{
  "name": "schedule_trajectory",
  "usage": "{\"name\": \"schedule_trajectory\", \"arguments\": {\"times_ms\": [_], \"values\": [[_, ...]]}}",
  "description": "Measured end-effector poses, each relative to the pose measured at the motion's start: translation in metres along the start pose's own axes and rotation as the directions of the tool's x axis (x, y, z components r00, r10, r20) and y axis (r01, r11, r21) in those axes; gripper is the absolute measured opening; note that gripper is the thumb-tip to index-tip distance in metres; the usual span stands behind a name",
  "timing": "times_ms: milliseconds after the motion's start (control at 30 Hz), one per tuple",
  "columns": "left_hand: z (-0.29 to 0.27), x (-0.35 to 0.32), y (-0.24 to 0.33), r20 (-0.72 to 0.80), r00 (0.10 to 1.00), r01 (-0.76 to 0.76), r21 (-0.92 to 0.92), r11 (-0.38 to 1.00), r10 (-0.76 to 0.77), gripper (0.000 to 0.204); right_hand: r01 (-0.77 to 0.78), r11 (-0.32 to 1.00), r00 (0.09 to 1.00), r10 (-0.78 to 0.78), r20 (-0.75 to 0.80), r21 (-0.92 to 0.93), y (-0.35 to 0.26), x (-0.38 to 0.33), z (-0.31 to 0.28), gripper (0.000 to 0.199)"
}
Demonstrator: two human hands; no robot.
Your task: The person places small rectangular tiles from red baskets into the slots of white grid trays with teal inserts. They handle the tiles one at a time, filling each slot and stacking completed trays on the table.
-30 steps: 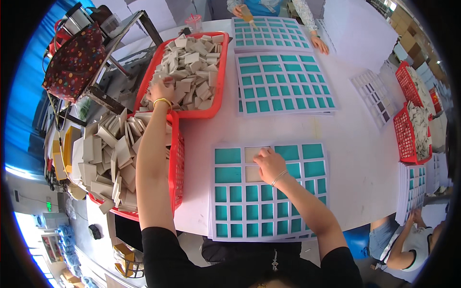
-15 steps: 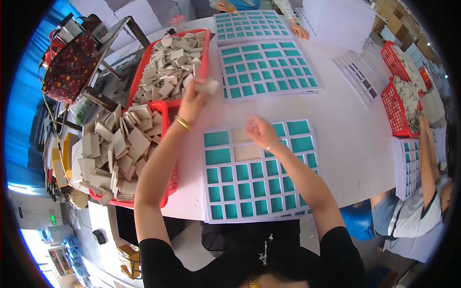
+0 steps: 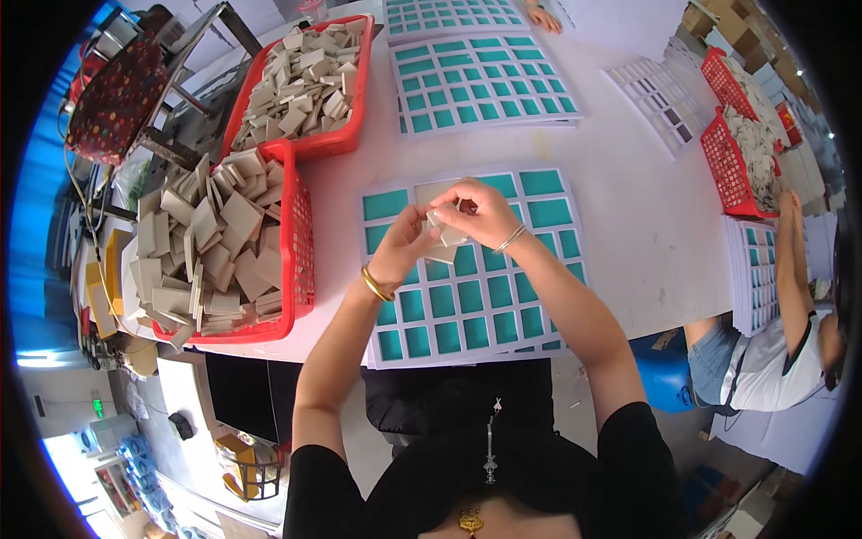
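Both my hands meet above a white grid board [image 3: 440, 299] with teal cells. My left hand [image 3: 406, 244] is closed on a few thin beige tiles [image 3: 447, 235]. The fingers of my right hand [image 3: 480, 214] are bent and pinched at the upper end of those same tiles. Behind my hands, a beige piece [image 3: 435, 191] fills one top-row cell of the board. The cell below it is mostly hidden by my hands.
A red basket [image 3: 289, 251] heaped with beige tiles stands close on my left, with another red basket [image 3: 361, 81] behind it. More teal-celled boards [image 3: 485, 85] lie farther back. At the right, a co-worker's arms [image 3: 788, 260] reach toward a red basket [image 3: 725, 166].
My left hand has come from the far basket rightward and nearer, bringing beige tiles over the board. My right hand has met it there. The whole view has shifted, moving the scene upward.
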State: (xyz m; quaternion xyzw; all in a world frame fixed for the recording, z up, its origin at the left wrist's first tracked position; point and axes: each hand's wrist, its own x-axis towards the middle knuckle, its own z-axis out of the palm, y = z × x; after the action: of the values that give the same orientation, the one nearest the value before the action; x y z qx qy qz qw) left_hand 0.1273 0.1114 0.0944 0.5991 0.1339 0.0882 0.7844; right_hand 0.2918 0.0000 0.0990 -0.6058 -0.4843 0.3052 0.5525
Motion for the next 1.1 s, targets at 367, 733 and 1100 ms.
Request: {"name": "schedule_trajectory", "arguments": {"times_ms": [367,733,1100], "values": [[-0.021,-0.061,-0.064,-0.486,0.866,0.073,-0.109,0.991,-0.118,0.038,-0.256,0.958,0.967,0.253,-0.038,-0.133,0.037,-0.034,0.008,0.016],[-0.042,-0.048,-0.054,-0.258,0.951,0.202,0.107,0.974,-0.169,0.034,-0.243,0.925,0.960,0.272,0.061,-0.293,0.049,-0.046,-0.006,0.010],[-0.043,-0.031,-0.057,-0.244,0.964,0.185,0.325,0.928,-0.107,0.037,-0.069,0.866,0.994,0.103,0.042,-0.495,0.061,-0.052,0.006,0.009]]}}
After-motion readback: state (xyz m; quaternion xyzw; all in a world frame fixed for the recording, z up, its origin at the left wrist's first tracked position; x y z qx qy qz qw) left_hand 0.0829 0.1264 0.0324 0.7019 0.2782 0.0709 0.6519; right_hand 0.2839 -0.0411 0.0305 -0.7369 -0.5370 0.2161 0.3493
